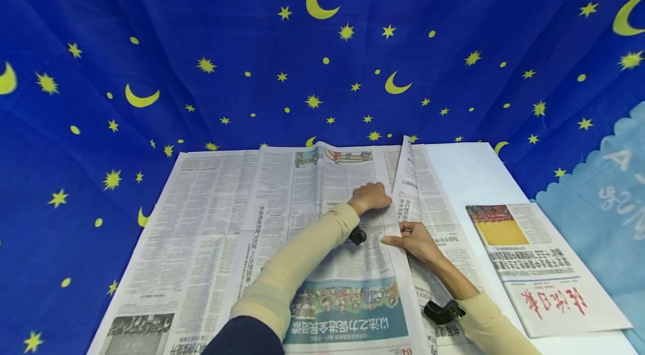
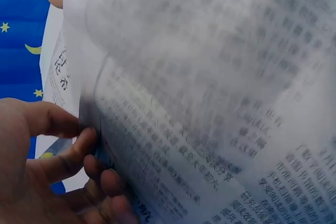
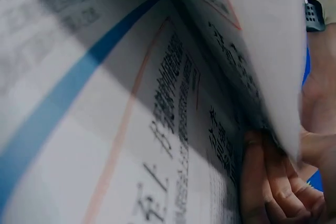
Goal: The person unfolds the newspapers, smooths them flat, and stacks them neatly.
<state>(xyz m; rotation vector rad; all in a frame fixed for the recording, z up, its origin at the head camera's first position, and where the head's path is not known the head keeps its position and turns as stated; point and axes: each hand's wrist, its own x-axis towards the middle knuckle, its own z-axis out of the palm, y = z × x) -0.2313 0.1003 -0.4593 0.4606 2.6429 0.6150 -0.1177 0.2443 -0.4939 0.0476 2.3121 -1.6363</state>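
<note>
A large open newspaper [image 1: 347,254] lies spread out, with its right edge lifted into a narrow upright flap. At the upper part of that edge, my left hand [image 1: 372,197] pinches the paper; in the left wrist view its thumb and curled fingers [image 2: 79,153] meet at the sheet's margin. Lower along the same edge, my right hand [image 1: 418,243] grips the paper, thumb on top. From the right wrist view, the right hand's fingers [image 3: 278,187] sit beneath the sheet, and the raised page hides part of that hand.
More newspaper pages [image 1: 201,232] cover the left of the white table [image 1: 466,176]. A folded newspaper [image 1: 546,271] with red lettering lies at the right. Behind the table hangs a blue curtain [image 1: 262,52] with yellow moons and stars.
</note>
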